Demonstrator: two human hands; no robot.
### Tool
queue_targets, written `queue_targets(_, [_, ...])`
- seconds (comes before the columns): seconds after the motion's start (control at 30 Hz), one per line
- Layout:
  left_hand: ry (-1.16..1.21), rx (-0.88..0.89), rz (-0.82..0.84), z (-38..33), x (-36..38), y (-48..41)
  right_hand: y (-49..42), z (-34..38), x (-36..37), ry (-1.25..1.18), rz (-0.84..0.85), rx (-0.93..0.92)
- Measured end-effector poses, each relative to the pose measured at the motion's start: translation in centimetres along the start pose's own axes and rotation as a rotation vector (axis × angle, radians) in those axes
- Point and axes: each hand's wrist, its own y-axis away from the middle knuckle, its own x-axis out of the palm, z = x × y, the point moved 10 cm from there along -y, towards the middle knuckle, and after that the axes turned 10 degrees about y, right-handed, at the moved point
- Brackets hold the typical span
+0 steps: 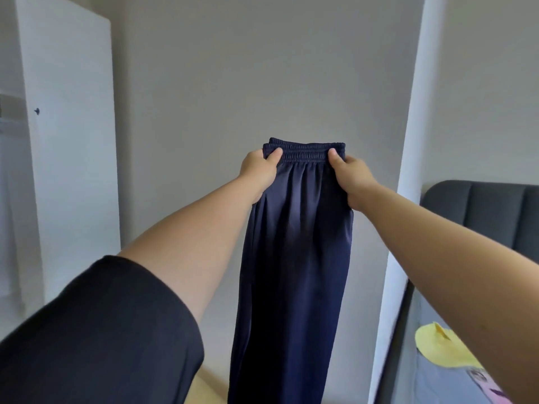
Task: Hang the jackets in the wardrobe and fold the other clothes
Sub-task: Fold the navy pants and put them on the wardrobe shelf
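A pair of navy blue trousers (294,258) hangs straight down in front of me, doubled so the legs lie together, with the elastic waistband at the top. My left hand (258,173) grips the waistband's left end, thumb on the near side. At the right end, my right hand (351,177) grips the waistband the same way. Both arms are stretched out forward at about chest height. The trouser hems are out of view below.
A white wardrobe (73,141) with its door open stands at the left. A plain grey wall is ahead, with a white pillar (399,199) to the right. A bed with a dark grey headboard (484,211) lies at the right, with a yellow garment (440,348) on it.
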Motion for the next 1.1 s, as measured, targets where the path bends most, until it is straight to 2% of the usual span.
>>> queue_targets(0.2, [-0.007, 0.088, -0.044, -5.9, 4.0, 0.8, 1.0, 4.1, -7.6, 0.106, -0.254, -0.081])
queue_targets(0.37, [0.032, 0.138, -0.007, -10.8, 8.5, 2.5, 2.9, 7.2, -14.8, 0.123, -0.45, -0.178])
queue_targets(0.43, [0.063, 0.133, 0.037, -11.8, 10.2, 3.3, 3.4, 7.5, -17.1, 0.114, -0.467, -0.146])
queue_targets(0.5, [0.107, 0.027, 0.153, -11.2, 12.4, 4.1, 3.5, 5.9, -18.5, 0.118, -0.34, 0.01])
queue_targets(0.6, [0.192, -0.25, 0.432, -8.2, 16.4, 6.3, 4.6, 1.6, -18.9, 0.065, 0.04, 0.273])
queue_targets(0.67, [0.184, -0.362, 0.614, -6.8, 18.7, 7.9, 5.8, -0.4, -19.5, 0.01, 0.224, 0.332])
queue_targets(0.7, [0.107, -0.386, 0.676, -6.1, 19.6, 8.4, 6.1, -1.3, -20.0, 0.029, 0.275, 0.344])
queue_targets(0.8, [-0.331, -0.38, 0.727, -3.9, 21.5, 8.7, 6.5, -4.9, -23.1, 0.328, 0.32, 0.417])
queue_targets(0.87, [-0.465, -0.459, 0.742, -1.7, 23.4, 8.7, 6.4, -8.0, -24.7, 0.376, 0.357, 0.527])
queue_targets(0.93, [-0.48, -0.588, 0.768, 0.8, 25.7, 10.1, 6.5, -11.5, -25.7, 0.319, 0.392, 0.635])
queue_targets(1.0, [-0.383, -0.691, 0.769, 3.0, 28.7, 11.4, 6.6, -15.0, -25.9, 0.223, 0.398, 0.733])
queue_targets(1.03, [-0.315, -0.7, 0.755, 3.8, 30.3, 11.7, 6.3, -16.4, -26.1, 0.162, 0.349, 0.752])
queue_targets(1.1, [-0.21, -0.529, 0.675, 3.1, 34.1, 10.0, 3.1, -16.8, -28.3, 0.157, 0.085, 0.602])
